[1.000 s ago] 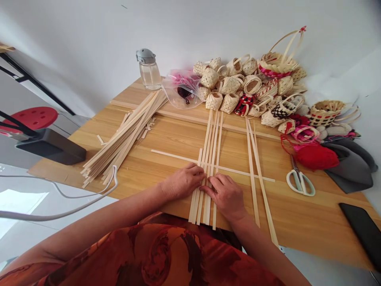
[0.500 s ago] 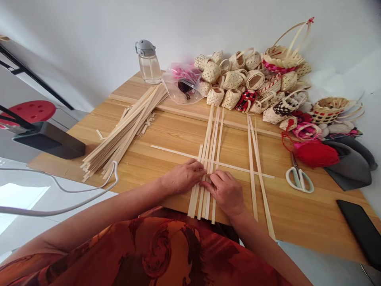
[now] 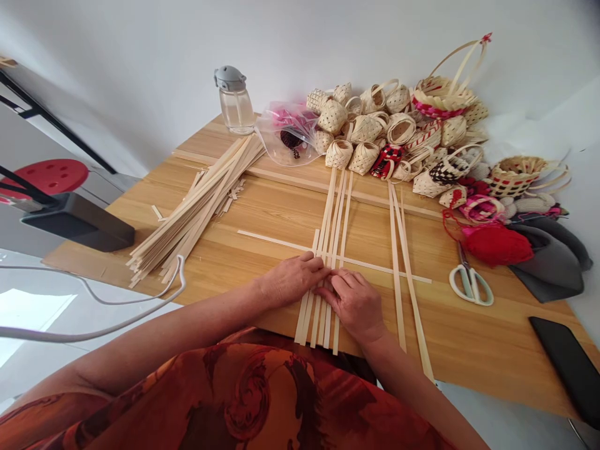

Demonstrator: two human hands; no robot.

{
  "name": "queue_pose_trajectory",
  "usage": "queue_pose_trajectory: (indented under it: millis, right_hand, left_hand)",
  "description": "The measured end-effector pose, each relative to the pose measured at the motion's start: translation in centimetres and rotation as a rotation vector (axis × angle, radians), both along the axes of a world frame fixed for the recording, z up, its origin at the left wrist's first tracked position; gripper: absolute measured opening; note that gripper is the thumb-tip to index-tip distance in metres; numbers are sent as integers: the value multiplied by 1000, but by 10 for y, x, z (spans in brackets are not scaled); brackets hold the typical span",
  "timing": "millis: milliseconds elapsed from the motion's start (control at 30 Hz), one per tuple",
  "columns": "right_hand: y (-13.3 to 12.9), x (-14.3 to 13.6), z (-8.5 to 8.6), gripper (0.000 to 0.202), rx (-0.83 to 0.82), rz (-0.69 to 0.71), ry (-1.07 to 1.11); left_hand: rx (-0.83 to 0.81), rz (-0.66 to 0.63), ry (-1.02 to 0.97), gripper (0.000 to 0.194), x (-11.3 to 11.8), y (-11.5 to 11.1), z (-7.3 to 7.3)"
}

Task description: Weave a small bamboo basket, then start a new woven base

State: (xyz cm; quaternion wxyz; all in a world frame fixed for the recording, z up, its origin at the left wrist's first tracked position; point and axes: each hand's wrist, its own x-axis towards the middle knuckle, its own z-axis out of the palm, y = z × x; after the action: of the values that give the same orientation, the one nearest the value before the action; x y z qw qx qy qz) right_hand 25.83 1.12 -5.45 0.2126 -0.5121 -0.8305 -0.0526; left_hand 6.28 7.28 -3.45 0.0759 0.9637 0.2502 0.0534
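Several pale flat weaving strips lie side by side, running from the baskets toward the table's front edge. One thin cross strip passes crosswise through or over them; the exact weave is too fine to tell. My left hand rests over the lengthwise strips, its bent fingers closed on them near the crossing. Right beside it, my right hand pinches at the same strips with thumb and index finger. The fingertips of both hands meet, and they hide the strips beneath. Two more loose strips lie to the right.
A thick bundle of strips lies on the left near a power block and a white cable. Small woven baskets crowd the back. Scissors, red yarn and a phone are at right; a bottle stands behind.
My left hand has shifted slightly right across the strips, so its fingertips now reach those of my right hand. The right hand stays nearly in place.
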Motion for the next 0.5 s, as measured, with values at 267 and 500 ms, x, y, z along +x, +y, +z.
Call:
queue_pose_trajectory:
  millis: [267, 500]
  right_hand:
    - [-2, 1, 0, 20, -14, -28, -32]
    - [-1, 1, 0, 18, 5, -3, 8]
  left_hand:
    - [24, 42, 43, 29, 8, 1, 3]
    - [15, 37, 33, 30, 8, 1, 3]
